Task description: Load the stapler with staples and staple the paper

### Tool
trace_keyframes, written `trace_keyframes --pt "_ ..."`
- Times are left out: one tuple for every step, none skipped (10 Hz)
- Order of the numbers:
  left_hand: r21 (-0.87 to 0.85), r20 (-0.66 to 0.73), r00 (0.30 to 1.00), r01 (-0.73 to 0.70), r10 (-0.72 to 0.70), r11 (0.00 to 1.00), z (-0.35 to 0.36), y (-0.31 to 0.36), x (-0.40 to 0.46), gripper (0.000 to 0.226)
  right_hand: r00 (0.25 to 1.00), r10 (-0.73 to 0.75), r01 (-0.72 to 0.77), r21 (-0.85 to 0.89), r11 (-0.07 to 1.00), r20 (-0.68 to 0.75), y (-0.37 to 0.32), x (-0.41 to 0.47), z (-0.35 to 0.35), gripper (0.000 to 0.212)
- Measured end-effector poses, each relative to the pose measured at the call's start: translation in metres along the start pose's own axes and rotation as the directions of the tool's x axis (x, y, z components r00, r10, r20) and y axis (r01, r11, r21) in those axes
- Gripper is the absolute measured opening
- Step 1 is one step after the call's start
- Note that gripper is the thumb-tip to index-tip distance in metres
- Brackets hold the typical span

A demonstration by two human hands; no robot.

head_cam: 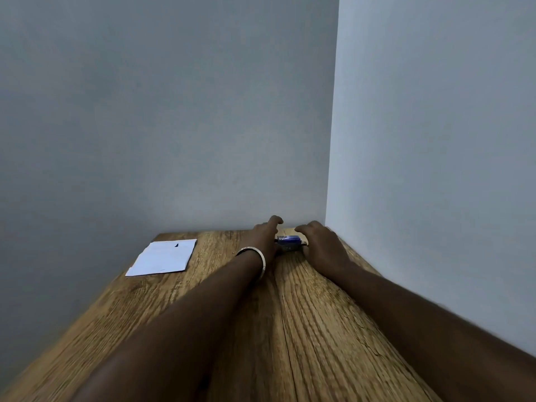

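Both hands (293, 242) flank small blue box (288, 240), grip unclear; paper (163, 257) left.

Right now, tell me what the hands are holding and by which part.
Both hands, left hand and right hand, flank a small blue item at the table's far corner. Whether either actually grips it, and where, cannot be told.

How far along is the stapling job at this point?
Early. Nothing looks done: the paper lies alone, away from both hands. In hand: left hand and right hand flank a small blue object, too small to identify. Loading and stapling remain.
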State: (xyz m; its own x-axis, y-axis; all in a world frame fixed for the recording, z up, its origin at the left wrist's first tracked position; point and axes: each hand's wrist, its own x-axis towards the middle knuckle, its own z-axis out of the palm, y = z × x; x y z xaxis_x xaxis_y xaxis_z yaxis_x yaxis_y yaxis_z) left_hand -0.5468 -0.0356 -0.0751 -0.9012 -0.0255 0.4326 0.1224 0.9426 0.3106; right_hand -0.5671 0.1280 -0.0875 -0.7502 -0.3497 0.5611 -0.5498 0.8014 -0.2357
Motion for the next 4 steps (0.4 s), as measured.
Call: trace_keyframes --pt "-0.031 0.009 0.999 0.040 -0.040 0.999 0.001 -0.002 -0.007 0.083 1.000 0.002 -0.002 0.020 1.000 0.008 -0.001 -0.005 0.001 0.052" --pt "-0.044 -0.017 0.995 0.098 -0.099 0.994 -0.003 -0.006 -0.022 0.089 1.000 0.021 -0.021 0.004 1.000 0.022 -0.004 -0.016 -0.004 0.055" --pt "-0.040 -0.018 0.989 0.143 -0.144 0.989 -0.013 -0.010 -0.040 0.089 0.998 0.042 -0.042 -0.013 0.999 0.038 -0.012 -0.030 -0.014 0.056" --pt "-0.062 -0.006 0.980 0.200 -0.201 0.978 -0.020 -0.010 -0.063 0.085 0.995 0.067 -0.065 -0.032 0.997 0.068 -0.022 -0.051 -0.026 0.055"
